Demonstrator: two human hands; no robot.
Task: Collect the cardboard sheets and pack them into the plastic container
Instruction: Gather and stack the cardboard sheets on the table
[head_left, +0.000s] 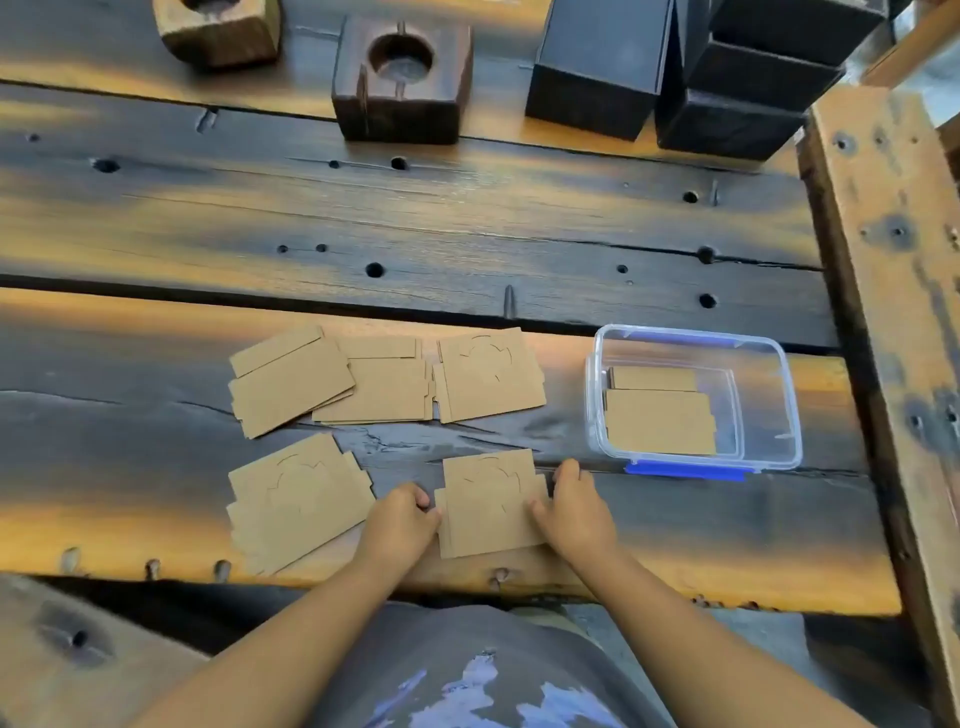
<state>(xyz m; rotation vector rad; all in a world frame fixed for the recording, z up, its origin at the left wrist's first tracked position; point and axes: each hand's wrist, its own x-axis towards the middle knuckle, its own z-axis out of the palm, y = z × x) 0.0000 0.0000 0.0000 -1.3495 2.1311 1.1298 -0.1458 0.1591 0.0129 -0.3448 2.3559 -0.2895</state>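
A small stack of brown cardboard sheets (491, 501) lies near the table's front edge. My left hand (402, 514) grips its left side and my right hand (574, 506) grips its right side. Another stack (296, 499) lies to the left. Three overlapping stacks sit farther back: left (288, 382), middle (382, 387) and right (488, 374). The clear plastic container (769, 400) with blue clips stands to the right. Cardboard sheets (660, 418) lie flat in its left half.
The dark wooden plank table (415, 218) has holes and gaps. At the back stand two wooden blocks with round holes (402, 78) (218, 28) and black boxes (675, 73). A wooden beam (883, 260) runs along the right side.
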